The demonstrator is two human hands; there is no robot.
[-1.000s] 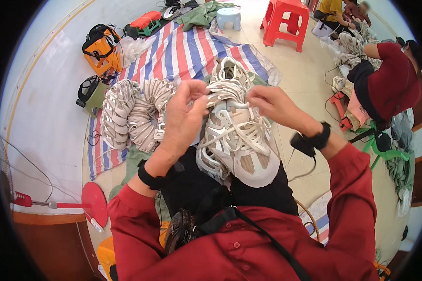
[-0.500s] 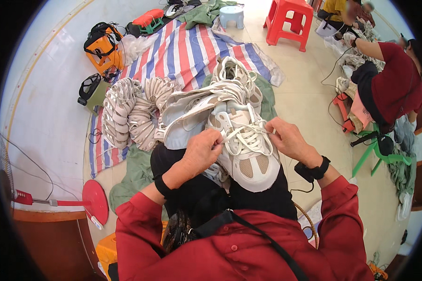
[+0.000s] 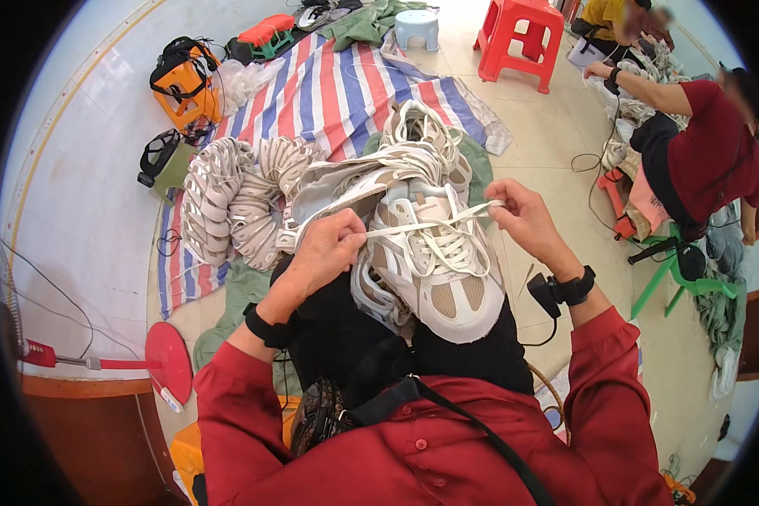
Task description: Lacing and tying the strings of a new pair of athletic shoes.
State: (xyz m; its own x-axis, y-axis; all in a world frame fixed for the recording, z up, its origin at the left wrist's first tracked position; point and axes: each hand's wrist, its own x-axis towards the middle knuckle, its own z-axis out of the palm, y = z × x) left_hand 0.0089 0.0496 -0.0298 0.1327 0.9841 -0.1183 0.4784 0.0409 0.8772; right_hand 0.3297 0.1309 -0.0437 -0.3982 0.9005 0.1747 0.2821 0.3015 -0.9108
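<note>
A white and beige shoe upper [image 3: 451, 291] rests across my thighs, toe toward me, its front laced in a crisscross. My left hand [image 3: 329, 246] pinches one end of the cream shoelace [image 3: 413, 226] to the left of the upper. On the other side my right hand [image 3: 521, 212] pinches the lace as well, so it stretches fairly straight across the tongue. Behind the upper, more laced uppers [image 3: 422, 139] are bunched on my knees. Beside them lie curled stacks of nested uppers [image 3: 215, 202].
A striped sheet [image 3: 329, 93] and green cloth [image 3: 249, 304] cover the floor ahead. A red stool [image 3: 521, 42] and a small blue stool [image 3: 416, 29] stand beyond. At right a co-worker in red [image 3: 713, 126] sits by piled uppers. A red round base [image 3: 170, 358] stands at left.
My hands have moved apart, left hand leftward and right hand slightly up, drawing the lace out across the upper. The co-worker's arm has lifted away from the pile.
</note>
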